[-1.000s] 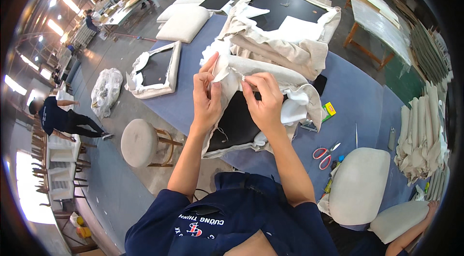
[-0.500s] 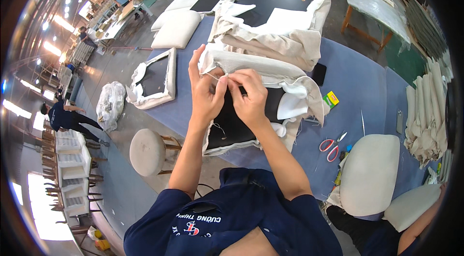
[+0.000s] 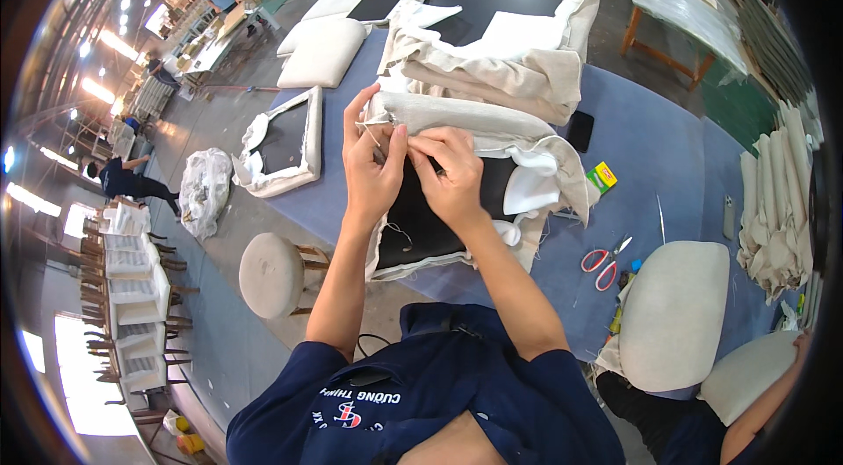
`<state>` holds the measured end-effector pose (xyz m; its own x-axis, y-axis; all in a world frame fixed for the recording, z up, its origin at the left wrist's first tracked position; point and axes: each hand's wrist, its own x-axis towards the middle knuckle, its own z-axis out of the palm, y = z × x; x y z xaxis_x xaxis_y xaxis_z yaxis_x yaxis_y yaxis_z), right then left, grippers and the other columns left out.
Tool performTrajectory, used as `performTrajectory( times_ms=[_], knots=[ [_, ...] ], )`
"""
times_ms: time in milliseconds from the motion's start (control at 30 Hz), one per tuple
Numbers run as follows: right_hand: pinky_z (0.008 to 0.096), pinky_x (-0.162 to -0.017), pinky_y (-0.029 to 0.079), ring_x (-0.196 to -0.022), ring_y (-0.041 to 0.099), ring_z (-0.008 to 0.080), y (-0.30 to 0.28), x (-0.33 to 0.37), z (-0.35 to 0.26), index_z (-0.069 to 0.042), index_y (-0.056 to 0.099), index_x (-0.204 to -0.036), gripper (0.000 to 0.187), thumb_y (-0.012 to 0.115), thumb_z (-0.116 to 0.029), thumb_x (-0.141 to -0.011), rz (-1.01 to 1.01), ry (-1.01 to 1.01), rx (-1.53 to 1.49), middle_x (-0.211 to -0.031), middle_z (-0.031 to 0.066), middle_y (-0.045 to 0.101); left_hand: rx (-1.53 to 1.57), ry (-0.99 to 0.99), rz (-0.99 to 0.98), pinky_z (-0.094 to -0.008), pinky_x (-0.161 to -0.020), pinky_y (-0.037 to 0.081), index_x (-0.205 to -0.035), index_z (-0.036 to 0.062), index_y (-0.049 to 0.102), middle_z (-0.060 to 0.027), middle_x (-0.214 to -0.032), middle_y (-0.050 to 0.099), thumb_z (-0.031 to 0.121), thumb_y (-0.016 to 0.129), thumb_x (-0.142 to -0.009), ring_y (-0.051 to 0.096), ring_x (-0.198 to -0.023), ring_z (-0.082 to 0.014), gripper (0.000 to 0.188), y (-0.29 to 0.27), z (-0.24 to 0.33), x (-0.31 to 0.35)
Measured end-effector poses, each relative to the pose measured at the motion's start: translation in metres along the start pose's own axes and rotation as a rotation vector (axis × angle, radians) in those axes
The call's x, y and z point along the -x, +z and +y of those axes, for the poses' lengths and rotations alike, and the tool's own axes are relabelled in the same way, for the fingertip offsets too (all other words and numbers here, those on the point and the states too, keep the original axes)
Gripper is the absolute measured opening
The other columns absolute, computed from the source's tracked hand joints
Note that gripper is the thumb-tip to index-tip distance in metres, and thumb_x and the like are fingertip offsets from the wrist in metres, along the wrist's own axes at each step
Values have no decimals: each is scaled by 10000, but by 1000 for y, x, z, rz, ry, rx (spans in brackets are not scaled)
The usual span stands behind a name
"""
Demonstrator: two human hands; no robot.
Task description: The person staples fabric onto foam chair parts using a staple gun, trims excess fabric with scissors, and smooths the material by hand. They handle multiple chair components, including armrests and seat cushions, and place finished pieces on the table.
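A cushion panel with a black backing (image 3: 423,223) lies on the blue-covered table in front of me. Its beige fabric cover (image 3: 474,118) is rolled along the far side, and white padding (image 3: 532,189) shows at the right. At the far left corner my left hand (image 3: 371,165) is closed on the cover's edge, thumb against fingers. My right hand (image 3: 450,168) pinches close beside it, fingertips nearly meeting the left thumb. What sits in that pinch is too small to make out. A loose thread (image 3: 400,235) rests on the black backing.
Beyond lies another partly covered panel (image 3: 500,0). To the right are a black phone (image 3: 580,131), a green-yellow box (image 3: 601,177), red-handled scissors (image 3: 602,263) and a beige cushion (image 3: 674,316). A round stool (image 3: 272,275) stands left of the table. Another person's arm (image 3: 766,408) shows at lower right.
My hands stay at the same corner. The left fingers have curled further in, and the right fingertips have shifted slightly. In the background at left, a walking person has moved farther off.
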<state>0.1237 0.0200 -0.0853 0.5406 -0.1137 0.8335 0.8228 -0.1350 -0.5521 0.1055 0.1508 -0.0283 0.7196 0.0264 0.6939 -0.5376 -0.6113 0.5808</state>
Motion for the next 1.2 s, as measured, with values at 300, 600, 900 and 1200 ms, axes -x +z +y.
performTrajectory(
  times_ms=[300, 600, 900, 1200],
  knots=[
    [423, -1076, 415, -1114, 669, 308, -45, -56, 42, -83, 716, -1300, 439, 664, -423, -1027, -315, 53, 197, -1203, 103, 747, -63, 142, 3, -382, -936, 491, -903, -51, 665, -196, -1537, 462, 77, 712, -1005, 603, -1245, -295, 170, 5, -17, 1],
    [409, -971, 415, -1058, 690, 258, -30, -47, 45, -110, 730, -1278, 543, 680, -563, -983, -362, 162, 299, -1177, 74, 763, -76, 51, 148, -525, -1121, 432, -826, -39, 667, -198, -1524, 456, 140, 826, -931, 499, -1431, -469, 261, 16, -17, 0],
    [427, -927, 389, -1039, 692, 242, -16, -41, 36, -91, 733, -1242, 567, 674, -588, -976, -273, 99, 405, -1098, 79, 770, -196, -33, 210, -466, -902, 517, -837, -31, 678, -219, -1487, 493, 186, 807, -920, 626, -1220, -399, 266, 24, -11, 11],
    [435, -983, 383, -1062, 694, 240, -20, -38, 27, -84, 733, -1246, 568, 678, -582, -977, -259, 75, 444, -1132, 82, 777, -189, -43, 274, -521, -1018, 428, -906, -23, 657, -221, -1506, 488, 140, 722, -980, 588, -1273, -403, 190, 32, -13, 17]
  ],
)
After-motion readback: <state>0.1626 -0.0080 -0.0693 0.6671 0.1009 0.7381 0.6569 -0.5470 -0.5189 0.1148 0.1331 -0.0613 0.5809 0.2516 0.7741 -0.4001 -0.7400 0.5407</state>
